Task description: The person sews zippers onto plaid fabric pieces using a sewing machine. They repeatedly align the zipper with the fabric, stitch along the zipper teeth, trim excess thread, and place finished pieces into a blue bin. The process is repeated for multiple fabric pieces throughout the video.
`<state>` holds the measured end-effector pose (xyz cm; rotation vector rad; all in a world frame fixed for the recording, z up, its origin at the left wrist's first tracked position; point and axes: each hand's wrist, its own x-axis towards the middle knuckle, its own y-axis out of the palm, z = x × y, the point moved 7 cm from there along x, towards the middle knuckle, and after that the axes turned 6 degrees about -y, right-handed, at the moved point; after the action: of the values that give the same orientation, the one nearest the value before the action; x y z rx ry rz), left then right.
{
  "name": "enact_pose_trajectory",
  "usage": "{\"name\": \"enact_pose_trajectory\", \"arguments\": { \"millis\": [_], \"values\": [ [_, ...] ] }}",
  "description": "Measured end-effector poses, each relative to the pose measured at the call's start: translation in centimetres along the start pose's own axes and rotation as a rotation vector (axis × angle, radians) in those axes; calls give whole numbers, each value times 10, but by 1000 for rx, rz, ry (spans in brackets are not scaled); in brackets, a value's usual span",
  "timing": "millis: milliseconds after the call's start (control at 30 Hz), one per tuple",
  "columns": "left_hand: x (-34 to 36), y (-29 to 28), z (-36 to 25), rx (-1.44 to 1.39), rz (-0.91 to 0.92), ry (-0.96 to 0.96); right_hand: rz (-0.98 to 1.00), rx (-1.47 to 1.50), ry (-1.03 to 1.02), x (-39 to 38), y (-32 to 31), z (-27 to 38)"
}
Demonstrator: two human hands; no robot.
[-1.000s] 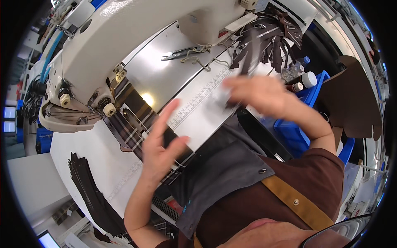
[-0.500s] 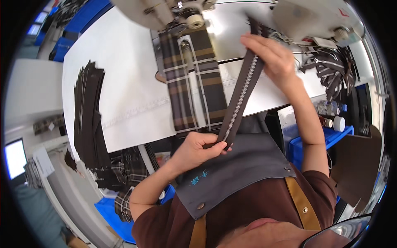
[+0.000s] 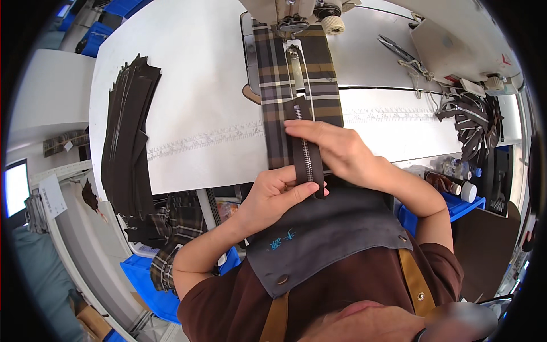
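Note:
A dark brown zipper (image 3: 307, 157) with metal teeth lies lengthwise over the near part of a plaid fabric piece (image 3: 273, 117). My left hand (image 3: 278, 196) pinches its near end, thumb on top, close to the table's front edge. Higher up, the fingers of my right hand (image 3: 345, 151) close across the zipper tape; its thumb is hidden. The plaid piece runs under the sewing machine head (image 3: 293, 17). On its upper middle sits a pale slotted strip with a metal presser part (image 3: 293, 54).
A stack of dark brown zipper strips (image 3: 128, 114) lies at the table's left. To the right are scissors (image 3: 399, 50), a bundle of dark strips (image 3: 476, 122) and a blue tray (image 3: 470, 199) with bottles. Plaid fabric (image 3: 176, 219) hangs below the table's left edge.
The zipper has come leftward and down over the plaid piece. My right hand has moved down and left along with it, nearer my left hand, which still grips the near end.

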<state>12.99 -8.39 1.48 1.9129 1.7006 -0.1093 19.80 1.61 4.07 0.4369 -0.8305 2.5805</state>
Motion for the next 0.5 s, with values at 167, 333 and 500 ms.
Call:
{"name": "enact_pose_trajectory", "arguments": {
  "millis": [167, 333, 500],
  "values": [
    [6, 11, 3, -23, 123, -66, -15, -76, 12, -6, -15, 1],
    [8, 21, -17, -141, 250, -26, -60, -424, -301, 8, -37, 16],
    [18, -4, -62, 197, 284, 0, -133, -503, -331, 37, -57, 4]
  ]
}}
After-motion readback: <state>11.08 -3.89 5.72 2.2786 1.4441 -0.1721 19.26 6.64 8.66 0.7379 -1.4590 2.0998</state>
